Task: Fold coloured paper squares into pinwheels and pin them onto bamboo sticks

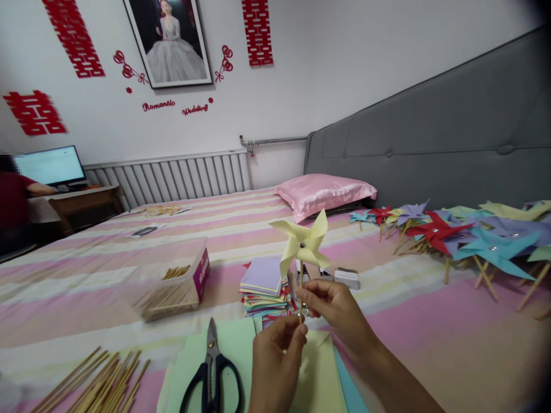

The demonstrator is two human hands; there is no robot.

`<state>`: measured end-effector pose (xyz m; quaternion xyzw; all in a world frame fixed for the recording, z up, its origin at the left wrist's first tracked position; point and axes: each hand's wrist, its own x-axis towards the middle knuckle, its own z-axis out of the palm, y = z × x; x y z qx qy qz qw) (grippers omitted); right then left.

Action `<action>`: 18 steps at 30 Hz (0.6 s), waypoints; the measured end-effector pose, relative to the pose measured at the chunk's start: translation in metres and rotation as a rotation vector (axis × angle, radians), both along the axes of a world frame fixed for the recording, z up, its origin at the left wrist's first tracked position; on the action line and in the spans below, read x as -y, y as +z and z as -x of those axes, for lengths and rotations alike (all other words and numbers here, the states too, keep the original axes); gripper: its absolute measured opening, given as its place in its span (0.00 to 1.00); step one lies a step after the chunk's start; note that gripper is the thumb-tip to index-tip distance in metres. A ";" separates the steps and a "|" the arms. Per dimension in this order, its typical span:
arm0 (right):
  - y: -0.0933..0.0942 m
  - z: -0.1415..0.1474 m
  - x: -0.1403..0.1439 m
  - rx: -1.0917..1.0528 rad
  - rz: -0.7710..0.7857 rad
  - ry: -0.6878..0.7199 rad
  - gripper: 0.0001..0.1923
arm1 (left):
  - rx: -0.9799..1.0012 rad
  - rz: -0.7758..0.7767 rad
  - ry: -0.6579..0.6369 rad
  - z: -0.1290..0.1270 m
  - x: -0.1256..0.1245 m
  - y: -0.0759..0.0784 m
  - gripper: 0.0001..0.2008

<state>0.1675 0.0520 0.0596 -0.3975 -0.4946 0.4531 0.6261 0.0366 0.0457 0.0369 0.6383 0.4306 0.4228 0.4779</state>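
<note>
A pale yellow paper pinwheel [302, 245] on a thin wooden stick stands upright in front of me, with a pin at its centre. My left hand [279, 361] pinches the lower end of the stick. Higher up, below the paper blades, the fingers of my right hand [338, 307] close on the same stick. Under my hands lie sheets of yellow paper [321, 373] and green paper [241, 338]. Black-handled scissors [210, 367] rest on the green sheets. Just behind the pinwheel sits a stack of coloured paper squares [264, 281].
Loose wooden sticks [101, 381] lie at the front left, near a clear plastic box [176, 287] of sticks. Many finished pinwheels [491, 246] crowd the right side by the grey headboard [439, 126]. A pink pillow [325, 192] lies behind. A person in red [15, 195] sits far left.
</note>
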 end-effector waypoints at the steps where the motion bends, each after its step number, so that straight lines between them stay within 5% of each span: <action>1: -0.001 0.000 0.000 0.001 -0.006 -0.008 0.11 | -0.010 -0.004 0.002 0.000 -0.001 -0.001 0.12; 18: -0.003 -0.001 -0.001 -0.011 -0.015 -0.003 0.10 | -0.042 -0.009 -0.008 0.001 -0.001 0.000 0.11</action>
